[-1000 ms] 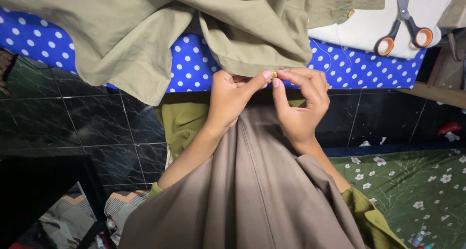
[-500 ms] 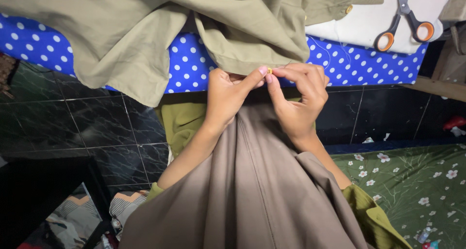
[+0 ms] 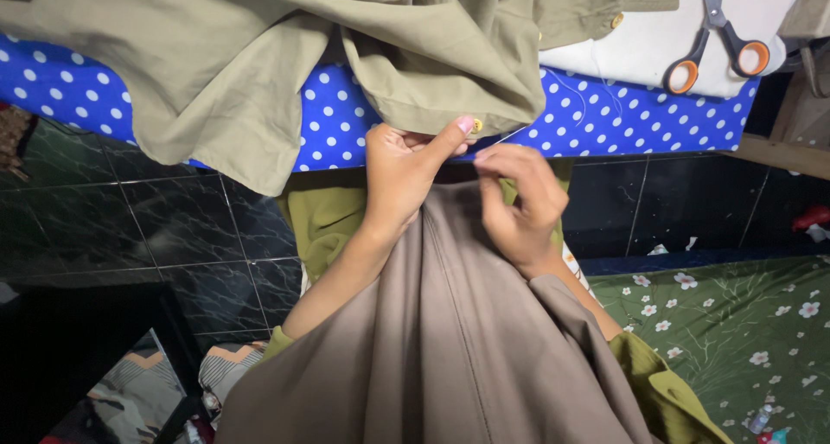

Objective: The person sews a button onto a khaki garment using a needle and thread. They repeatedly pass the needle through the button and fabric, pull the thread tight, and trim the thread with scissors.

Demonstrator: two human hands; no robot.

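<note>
- Nearest the camera, a wide fall of brownish-grey cloth (image 3: 450,340) covers the person's lap, with olive sleeve cuffs showing at either forearm.
- At the lower right, a green floral sheet (image 3: 735,323) lies on the floor, and a small bottle-like package (image 3: 760,419) with a light body rests on it near the bottom edge; its label is too small to make out.
- Just above the lap cloth, the left hand (image 3: 405,178) is closed around the hem of a khaki garment (image 3: 259,55), its thumb stretched up and pressing just beside a small gold button (image 3: 476,126) on that hem.
- The right hand (image 3: 519,198) sits just right of and below the button, not touching it; its fingers are curled narrow, pinched together at the tips, and a thin pale thread (image 3: 506,138) runs from them up to the hem near the button. Whether a needle is between the fingertips cannot be told.
- Behind the hands, the khaki garment is heaped across a blue cloth with white dots (image 3: 346,107) that covers a table edge; a second gold button (image 3: 616,20) shows on a folded part of the garment further back.
- Farthest away, at the upper right, orange-handled scissors (image 3: 718,38) lie shut on a white surface (image 3: 648,46), well apart from both hands.
- Beneath the table, dark marbled tiles (image 3: 130,228) fill the left side.
</note>
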